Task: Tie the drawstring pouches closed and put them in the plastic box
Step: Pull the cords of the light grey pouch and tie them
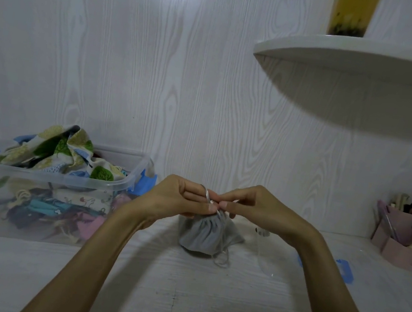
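**Grey pouch cord pinched between both hands**

The drawstring (209, 198) is pinched by the left hand (181, 198) and the right hand (253, 206), fingertips nearly touching above the gathered mouth of the grey pouch (208, 237). The pouch is stood on the bench (181, 296), cord ends trailing beside it. To the left, the plastic box (44, 202) is filled with patterned pouches (69, 153). A pink pen holder (398, 238) is seen at far right.

Your grey pouch (208, 236): mouth gathered shut, hanging just above the desk, cord (208, 196) looped at top | your plastic box (47, 177): clear, open, far left, heaped with patterned pouches (69, 151).
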